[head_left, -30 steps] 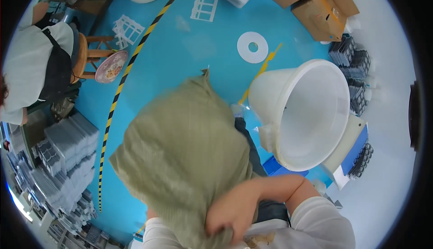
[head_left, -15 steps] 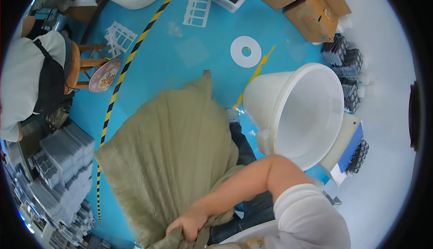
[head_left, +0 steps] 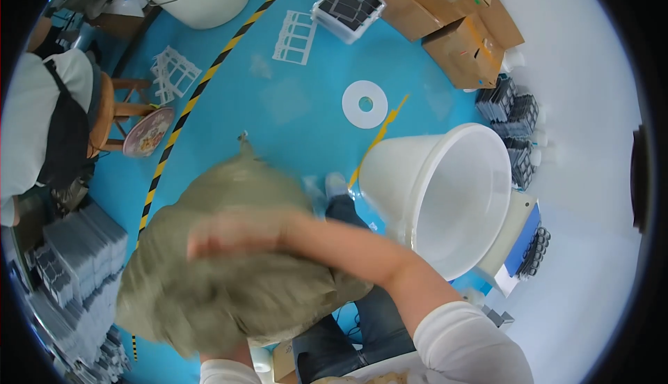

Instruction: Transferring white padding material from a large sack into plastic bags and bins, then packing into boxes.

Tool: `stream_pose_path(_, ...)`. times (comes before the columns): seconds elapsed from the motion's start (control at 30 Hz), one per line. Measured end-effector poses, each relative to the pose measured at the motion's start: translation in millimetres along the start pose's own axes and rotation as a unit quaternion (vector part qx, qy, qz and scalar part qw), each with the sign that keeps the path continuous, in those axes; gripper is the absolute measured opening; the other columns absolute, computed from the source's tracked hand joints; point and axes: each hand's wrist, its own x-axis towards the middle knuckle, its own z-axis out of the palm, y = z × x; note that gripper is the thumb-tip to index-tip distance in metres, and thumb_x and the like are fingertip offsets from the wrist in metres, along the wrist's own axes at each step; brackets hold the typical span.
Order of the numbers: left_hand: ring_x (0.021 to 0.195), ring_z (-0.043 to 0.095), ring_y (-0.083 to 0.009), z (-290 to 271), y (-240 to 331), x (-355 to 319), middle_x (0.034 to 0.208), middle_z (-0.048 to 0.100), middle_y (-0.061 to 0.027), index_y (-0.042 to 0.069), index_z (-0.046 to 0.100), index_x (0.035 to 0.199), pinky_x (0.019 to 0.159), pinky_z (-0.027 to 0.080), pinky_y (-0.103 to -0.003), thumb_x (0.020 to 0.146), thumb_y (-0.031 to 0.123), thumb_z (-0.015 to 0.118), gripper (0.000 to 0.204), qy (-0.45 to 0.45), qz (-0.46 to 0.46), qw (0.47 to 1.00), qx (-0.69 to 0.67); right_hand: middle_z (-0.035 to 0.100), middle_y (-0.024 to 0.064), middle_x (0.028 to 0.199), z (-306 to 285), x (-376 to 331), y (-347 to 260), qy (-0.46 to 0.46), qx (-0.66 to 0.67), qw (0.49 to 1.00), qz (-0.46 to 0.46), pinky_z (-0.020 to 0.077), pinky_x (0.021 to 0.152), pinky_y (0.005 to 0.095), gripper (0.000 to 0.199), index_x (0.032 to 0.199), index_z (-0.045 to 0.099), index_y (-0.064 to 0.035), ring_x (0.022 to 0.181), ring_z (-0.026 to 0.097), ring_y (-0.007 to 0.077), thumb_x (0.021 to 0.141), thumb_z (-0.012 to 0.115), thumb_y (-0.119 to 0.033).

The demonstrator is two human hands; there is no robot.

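A bulky olive-green woven sack fills the lower left, its tied corner pointing up and away. My right hand, blurred by motion, lies flat across the top of the sack with fingers stretched left, the bare forearm reaching in from the lower right. My left hand is hidden beneath the sack; only its white sleeve shows at the bottom edge. A large white bucket stands tilted just right of the sack, mouth facing me, and looks empty inside.
A person sits on a wooden stool at the left beside a round patterned plate. Grey stacked parts crowd the lower left. Cardboard boxes, a clear bin, a white floor ring and yellow-black tape lie beyond.
My right hand left the sack's lower edge and swung up onto its top. The sack has sunk lower and bunched up. The view shifted, the bucket now sitting lower.
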Motion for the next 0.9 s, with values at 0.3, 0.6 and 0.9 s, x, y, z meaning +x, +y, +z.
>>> stream_pose_path(0.3,0.116,0.042,-0.0371,128,-14,136,0.122,0.048,-0.0186,0.004,0.05,0.12,0.094,0.033,-0.047,0.071,0.026,0.066,0.056,-0.016,0.037,0.999,0.007,0.063,0.0136,0.075,-338,-333,286,0.606,-0.409,0.451,0.512,0.0492,0.071,0.0406,0.02,0.074,0.059,-0.0042,0.077,0.062,0.0302,0.069,0.067,-0.022)
stream_pose_path(0.6,0.116,0.041,-0.0376,265,-50,138,0.123,0.048,-0.0192,0.003,0.05,0.12,0.095,0.033,-0.047,0.071,0.026,0.066,0.056,-0.122,0.059,0.99,0.043,0.054,0.0116,0.108,-410,-356,347,0.457,-0.538,0.474,0.526,0.0448,0.085,0.0387,0.077,0.108,0.047,-0.0018,0.103,0.05,0.0291,0.052,0.084,-0.039)
stream_pose_path(0.9,0.117,0.041,-0.0381,263,-51,133,0.123,0.047,-0.0198,0.003,0.05,0.12,0.095,0.033,-0.047,0.072,0.027,0.066,0.056,-0.141,0.11,0.977,0.113,0.054,0.014,0.11,-382,-358,354,0.411,-0.425,0.464,0.66,0.0417,0.087,0.0344,0.082,0.107,0.056,-0.002,0.106,0.05,0.028,0.049,0.079,-0.055)
